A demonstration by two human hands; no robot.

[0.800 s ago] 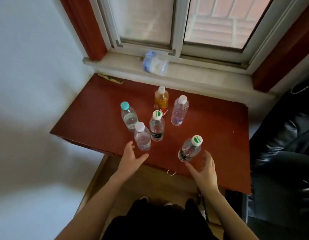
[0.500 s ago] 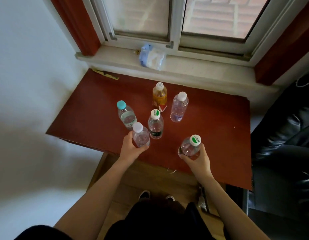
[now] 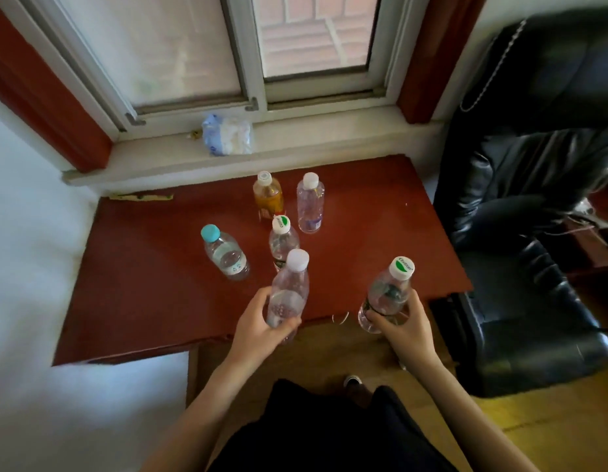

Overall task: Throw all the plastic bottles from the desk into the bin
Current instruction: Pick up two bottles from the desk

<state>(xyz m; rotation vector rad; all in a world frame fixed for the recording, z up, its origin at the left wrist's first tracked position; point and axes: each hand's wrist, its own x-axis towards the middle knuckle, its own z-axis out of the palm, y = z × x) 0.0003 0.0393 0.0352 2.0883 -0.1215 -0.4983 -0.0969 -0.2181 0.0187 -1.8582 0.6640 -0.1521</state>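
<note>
My left hand [image 3: 258, 330] grips a clear white-capped bottle [image 3: 289, 291], lifted off the red-brown desk [image 3: 142, 284] near its front edge. My right hand [image 3: 403, 327] holds a clear bottle with a green-and-white cap [image 3: 387, 291], also raised at the front edge. Still standing on the desk are a teal-capped bottle [image 3: 224, 252], a green-capped bottle [image 3: 282, 238] partly hidden behind the held one, an orange-labelled bottle [image 3: 268, 195] and a clear white-capped bottle [image 3: 310, 202]. No bin is in view.
A black leather chair [image 3: 534, 233] stands close on the right of the desk. A windowsill [image 3: 330, 141] behind the desk carries a crumpled plastic bag [image 3: 227, 134]. A white wall [image 3: 30, 233] lies to the left. Wooden floor [image 3: 551, 420] shows below.
Both hands reached forward, closed on the two nearest bottles and lifted them toward me. The view has swung to the right, bringing the chair in.
</note>
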